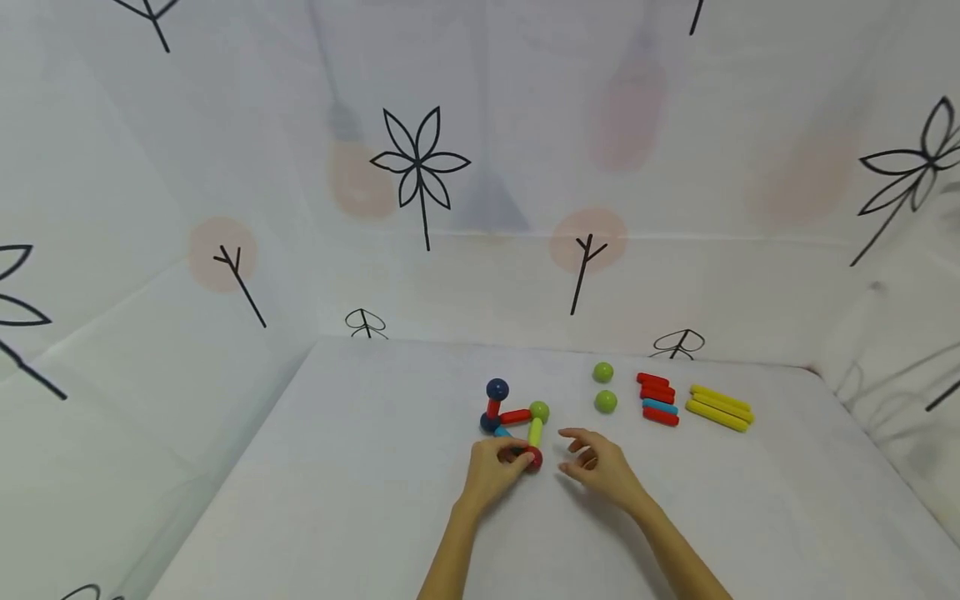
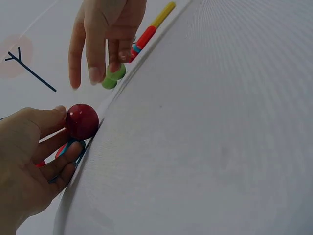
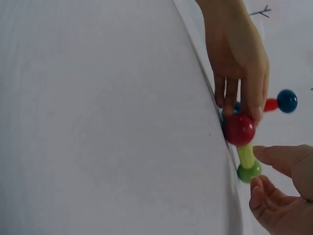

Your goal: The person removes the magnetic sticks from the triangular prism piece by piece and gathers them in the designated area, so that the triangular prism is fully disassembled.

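On the white table stands a small frame of balls and rods: a red ball, a light-green rod, a green ball, a red rod, and a blue rod partly covered by my left hand. At its back corner a short red rod rises from a dark-blue ball to another dark-blue ball. My left hand pinches the red ball with thumb and fingertips. Just right of the frame, my right hand is held apart with loosely bent fingers and nothing between them.
Two loose green balls lie beyond my right hand. Further right are several red rods, one blue rod and a group of longer yellow rods. A patterned white cloth stands behind the table.
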A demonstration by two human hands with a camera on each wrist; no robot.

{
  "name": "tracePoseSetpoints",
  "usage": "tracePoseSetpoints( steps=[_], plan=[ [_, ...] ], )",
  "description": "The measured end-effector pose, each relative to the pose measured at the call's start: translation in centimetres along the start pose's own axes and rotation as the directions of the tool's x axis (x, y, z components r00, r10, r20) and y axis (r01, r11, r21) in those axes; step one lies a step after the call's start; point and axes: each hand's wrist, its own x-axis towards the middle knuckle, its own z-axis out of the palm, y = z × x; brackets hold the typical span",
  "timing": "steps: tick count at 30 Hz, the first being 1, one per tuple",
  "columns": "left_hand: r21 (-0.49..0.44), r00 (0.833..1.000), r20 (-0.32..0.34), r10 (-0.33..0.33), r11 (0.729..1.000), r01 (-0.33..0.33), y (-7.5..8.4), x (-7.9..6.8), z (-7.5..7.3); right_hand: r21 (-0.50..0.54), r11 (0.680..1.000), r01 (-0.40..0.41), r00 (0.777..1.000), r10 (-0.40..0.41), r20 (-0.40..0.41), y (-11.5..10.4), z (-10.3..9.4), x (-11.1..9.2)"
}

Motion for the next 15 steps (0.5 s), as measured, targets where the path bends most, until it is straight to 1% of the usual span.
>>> tracePoseSetpoints(
  steps=[2,4,8,11,15],
  plan=[
    [0.013,0.999,-0.013,0.032,0.999,-0.032,0.0,0.1,0.0,0.005,0.999,0.032,0.998,-0.032,0.047,-0.4,0.8,0.2],
    [0.018,0.999,-0.023,0.045,0.999,-0.044,-0.1,0.2,0.0,0.01,0.998,0.07,0.995,-0.07,0.077,-0.7,1.5,0.4],
    [0.013,0.999,-0.031,0.041,0.999,-0.041,0.0,0.2,0.0,-0.01,0.991,0.13,0.988,-0.129,0.085,-0.9,2.7,0.9],
    [0.0,0.999,-0.027,0.044,0.999,-0.044,-0.1,0.2,-0.1,-0.055,0.991,0.12,0.991,-0.116,0.06,-1.1,3.6,1.2],
    [-0.005,0.998,-0.02,0.063,0.998,-0.063,0.0,0.2,-0.1,-0.106,0.993,0.057,0.998,-0.056,0.014,-1.5,4.3,1.3]
  ],
)
